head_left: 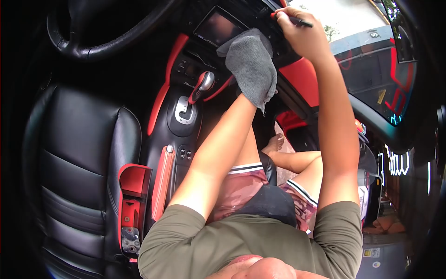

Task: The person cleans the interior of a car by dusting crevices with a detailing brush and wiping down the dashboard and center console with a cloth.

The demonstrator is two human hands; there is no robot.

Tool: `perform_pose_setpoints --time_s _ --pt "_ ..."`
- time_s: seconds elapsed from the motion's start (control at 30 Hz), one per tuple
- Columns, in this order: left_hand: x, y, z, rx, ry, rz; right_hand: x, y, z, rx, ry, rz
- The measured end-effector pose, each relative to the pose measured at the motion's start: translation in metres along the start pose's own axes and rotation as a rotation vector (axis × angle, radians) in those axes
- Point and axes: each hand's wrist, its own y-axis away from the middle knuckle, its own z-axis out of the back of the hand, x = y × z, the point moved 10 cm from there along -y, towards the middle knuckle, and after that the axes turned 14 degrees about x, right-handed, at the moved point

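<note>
A grey cloth (251, 65) is wrapped over my left hand beside the dashboard screen (219, 29). The cloth hides the fingers, and only the wrist and forearm show below its frayed edge. My right hand (301, 37) is raised at the far edge of the dashboard by the windshield. Its fingers close on a slim brush-like tool (302, 22) with a black handle and a red part at the other end. What that end touches is too small to make out.
The gear lever (203, 83) and red handbrake (163, 183) stand on the centre console to my left. Beyond are an open red armrest box (134, 181), the black driver's seat (79, 172) and the steering wheel (88, 51). The car door is on my right.
</note>
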Motion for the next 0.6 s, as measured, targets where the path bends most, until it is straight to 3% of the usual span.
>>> perform_pose_setpoints --time_s 0.07,0.1,0.13,0.2,0.3,0.33,0.37,0.47,0.5,0.53,0.6 --pt "-0.013 0.014 -0.002 -0.196 -0.265 -0.174 -0.029 -0.005 -0.003 0.105 -0.022 -0.093" --pt "-0.021 0.016 0.005 -0.219 -0.334 -0.216 -0.014 -0.005 0.005 0.038 0.073 0.037" --pt "-0.03 0.019 0.013 -0.245 -0.404 -0.257 -0.013 -0.005 0.007 0.022 0.038 0.034" --pt "-0.038 0.015 0.019 -0.129 -0.417 -0.255 -0.003 -0.008 0.006 -0.01 -0.03 0.032" --pt "-0.02 0.011 0.018 -0.069 -0.136 -0.082 -0.035 -0.021 -0.004 0.125 -0.017 -0.129" --pt "-0.02 0.014 0.016 -0.122 -0.188 -0.134 -0.045 -0.024 -0.006 0.179 0.01 -0.174" --pt "-0.017 0.016 0.01 -0.178 -0.237 -0.191 0.007 -0.011 0.021 0.141 0.181 -0.284" --pt "-0.019 0.024 0.017 -0.317 -0.16 -0.21 0.014 -0.007 0.024 -0.18 0.372 -0.041" --pt "-0.016 0.028 0.023 -0.356 -0.106 -0.191 -0.023 -0.021 0.008 0.162 0.116 -0.289" --pt "-0.014 0.029 0.021 -0.32 -0.082 -0.19 -0.034 -0.023 0.002 0.24 -0.022 -0.312" --pt "-0.012 0.021 0.02 -0.264 -0.028 -0.192 -0.006 -0.011 0.02 0.062 0.292 -0.097"
